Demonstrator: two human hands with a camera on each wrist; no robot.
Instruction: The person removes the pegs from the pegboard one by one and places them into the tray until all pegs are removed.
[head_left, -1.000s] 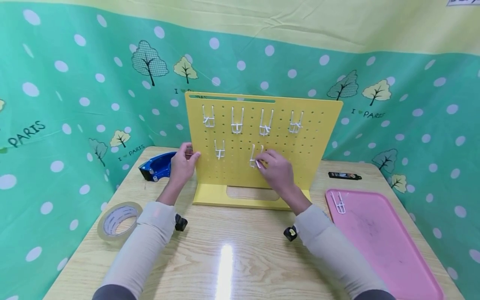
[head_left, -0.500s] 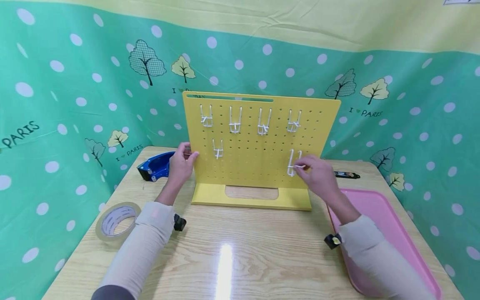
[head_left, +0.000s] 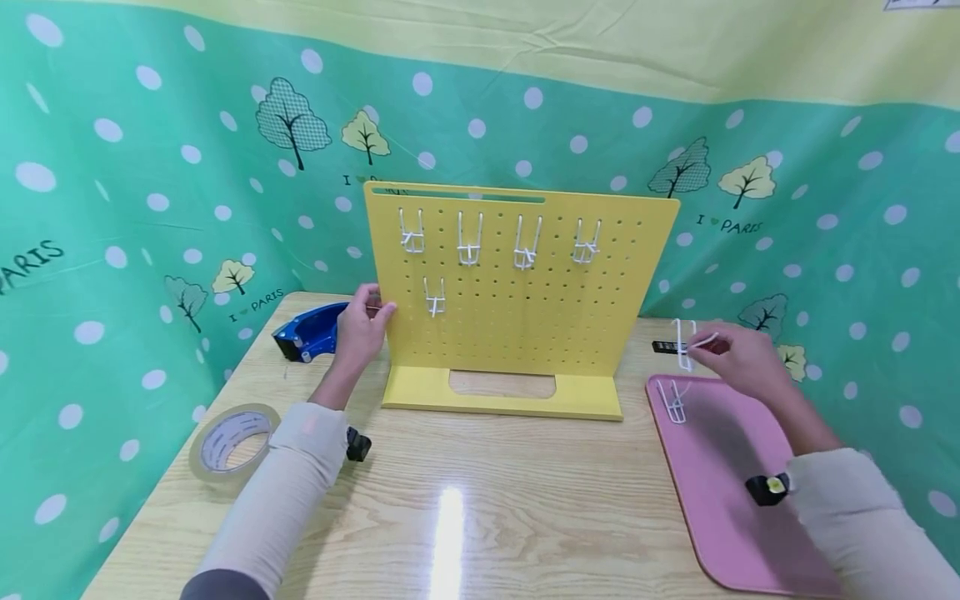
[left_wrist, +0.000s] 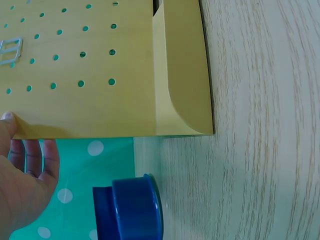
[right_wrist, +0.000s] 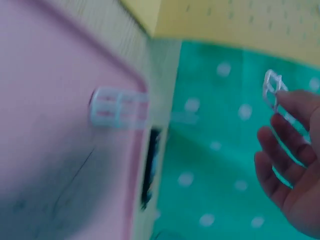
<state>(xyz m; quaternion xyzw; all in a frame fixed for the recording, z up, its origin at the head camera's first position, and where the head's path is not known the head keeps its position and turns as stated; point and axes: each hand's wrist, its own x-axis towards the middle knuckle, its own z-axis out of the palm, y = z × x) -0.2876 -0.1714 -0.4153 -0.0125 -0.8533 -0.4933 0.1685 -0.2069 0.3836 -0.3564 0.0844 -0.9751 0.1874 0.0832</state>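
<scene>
A yellow pegboard (head_left: 510, 333) stands upright on its base in the head view. Several white wire hooks (head_left: 469, 242) hang in its upper row, with one more hook (head_left: 435, 298) below at the left. My left hand (head_left: 362, 333) grips the board's left edge, thumb in front; the left wrist view shows its fingers (left_wrist: 32, 155) behind the edge. My right hand (head_left: 742, 358) pinches another white wire hook (head_left: 681, 350) in the air, right of the board and above the far end of a pink tray (head_left: 723, 508). A further hook (head_left: 673, 403) lies in that tray's far left corner.
A blue tape dispenser (head_left: 311, 332) sits left of the board, behind my left hand. A roll of tape (head_left: 202, 454) lies nearer on the left. Behind the tray is a dark, narrow object (head_left: 663, 347), partly covered by the held hook. A green patterned cloth (head_left: 570, 167) surrounds the table.
My right hand has taken the hook off the board's lower middle area and carried it right, over the tray. My left hand keeps its grip on the board's edge.
</scene>
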